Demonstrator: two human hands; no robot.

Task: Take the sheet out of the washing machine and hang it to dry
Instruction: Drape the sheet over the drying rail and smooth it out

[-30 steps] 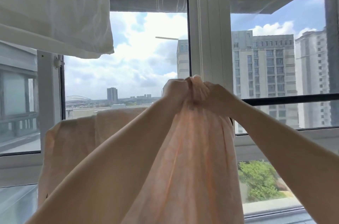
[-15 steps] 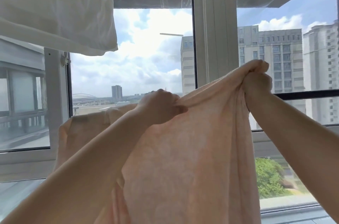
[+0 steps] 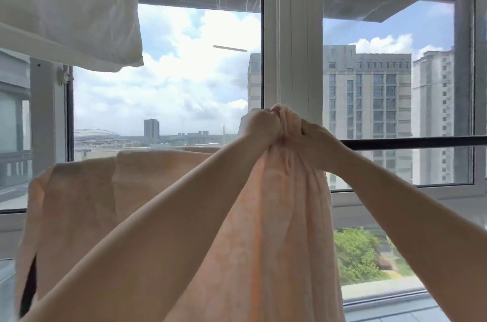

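Note:
The pale peach sheet (image 3: 284,229) hangs in front of the window, its left part draped over a rail hidden beneath it. My left hand (image 3: 259,125) and my right hand (image 3: 315,137) are side by side at the middle of the view, both gripping a bunched fold of the sheet's upper edge. The cloth falls in gathers below my fists. A dark drying rod (image 3: 411,143) runs right from behind my right hand.
A white cloth (image 3: 68,5) hangs at the upper left. White window frames (image 3: 292,39) stand straight ahead, with a sill (image 3: 395,198) below and tall buildings outside. A window handle (image 3: 62,76) sits on the left frame.
Half a second ago my hands were spread apart, stretching the sheet's edge; they have now come together at the middle and bunched the cloth between them.

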